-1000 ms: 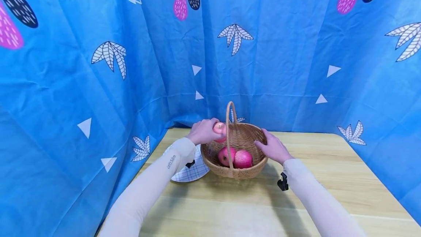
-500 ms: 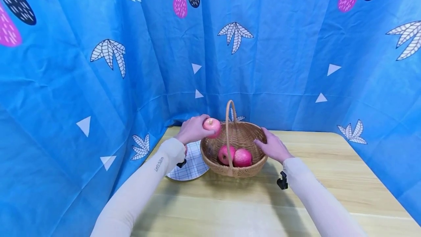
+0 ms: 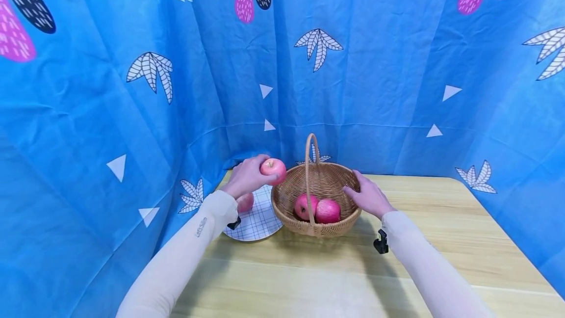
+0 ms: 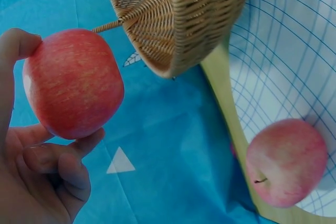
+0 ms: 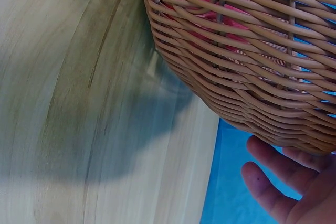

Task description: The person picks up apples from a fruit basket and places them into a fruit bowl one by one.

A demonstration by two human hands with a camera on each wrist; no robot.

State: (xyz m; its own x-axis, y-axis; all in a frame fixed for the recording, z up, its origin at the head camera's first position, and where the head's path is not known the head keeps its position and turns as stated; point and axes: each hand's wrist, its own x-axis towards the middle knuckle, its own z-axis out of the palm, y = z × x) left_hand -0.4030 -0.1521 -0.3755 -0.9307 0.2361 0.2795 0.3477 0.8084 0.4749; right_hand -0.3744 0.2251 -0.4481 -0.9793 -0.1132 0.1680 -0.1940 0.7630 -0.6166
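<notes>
My left hand [image 3: 248,176] pinches a red apple [image 3: 273,171] between thumb and fingers, in the air above the white plate with a blue grid [image 3: 265,217]. The left wrist view shows this apple from the side, with the fingertips under it. Another apple [image 4: 286,162] lies on the plate, partly hidden by the left wrist in the head view. Right of the plate stands a wicker basket [image 3: 331,179] with an upright handle, two apples [image 3: 328,211] in its bottom. My right hand [image 3: 371,197] holds the basket's right rim, thumb inside, fingers outside.
The light wooden table [image 3: 441,239] stretches in front of the basket and to its right. A blue patterned curtain [image 3: 366,87] hangs behind the table and along both sides. The basket's handle [image 3: 307,175] arches up beside the held apple.
My left hand has carried the apple left, away from the basket's handle to over the plate. The apple on the plate has come into sight. The right hand stays on the rim.
</notes>
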